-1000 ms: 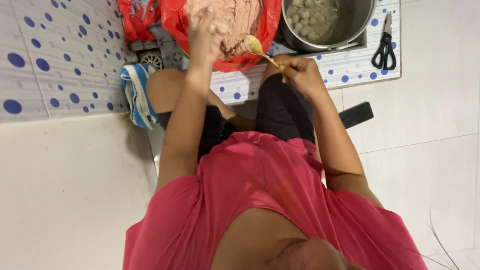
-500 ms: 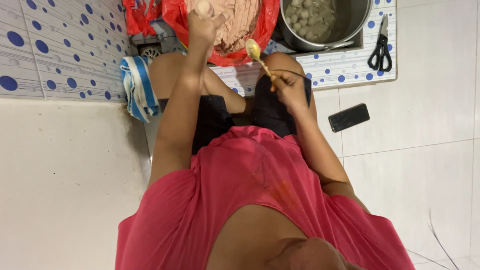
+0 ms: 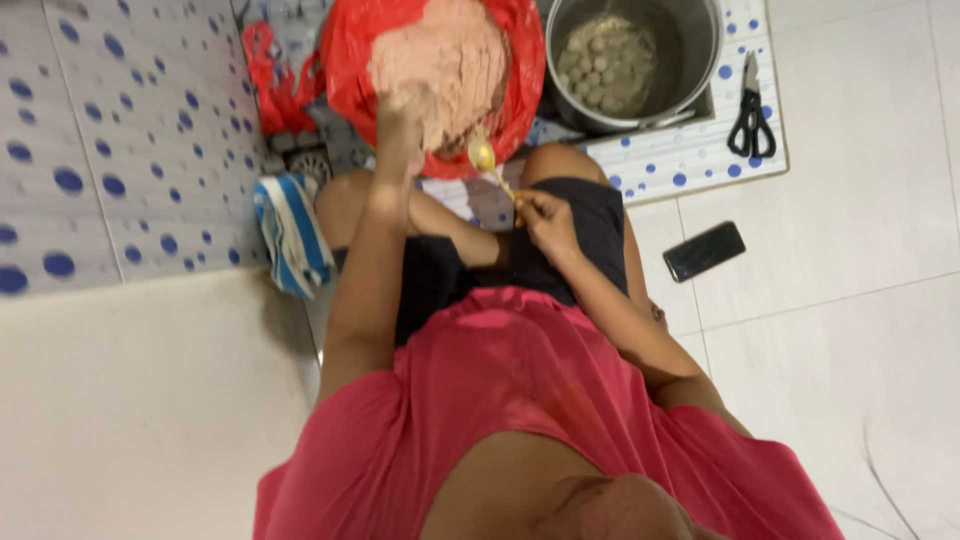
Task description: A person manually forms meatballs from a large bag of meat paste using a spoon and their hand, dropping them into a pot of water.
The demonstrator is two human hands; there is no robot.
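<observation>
L hand (image 3: 402, 118) was clenched in the pink paste (image 3: 440, 60). R hand (image 3: 545, 215) pinched the spoon (image 3: 490, 165); its bowl pointed to the paste, just beside the L fingers.

The bag (image 3: 520, 70) is red, the paste (image 3: 440, 60) pinkish-brown. The mat (image 3: 690, 155) is white with blue dots. The scissors (image 3: 748, 110) are black.

Left arm extended far, left hand (image 3: 405, 118) curled with fingers bent downward. Right arm bent at the elbow, right hand (image 3: 545, 215) nearer, fingers pinched closed, just right of centre.
</observation>
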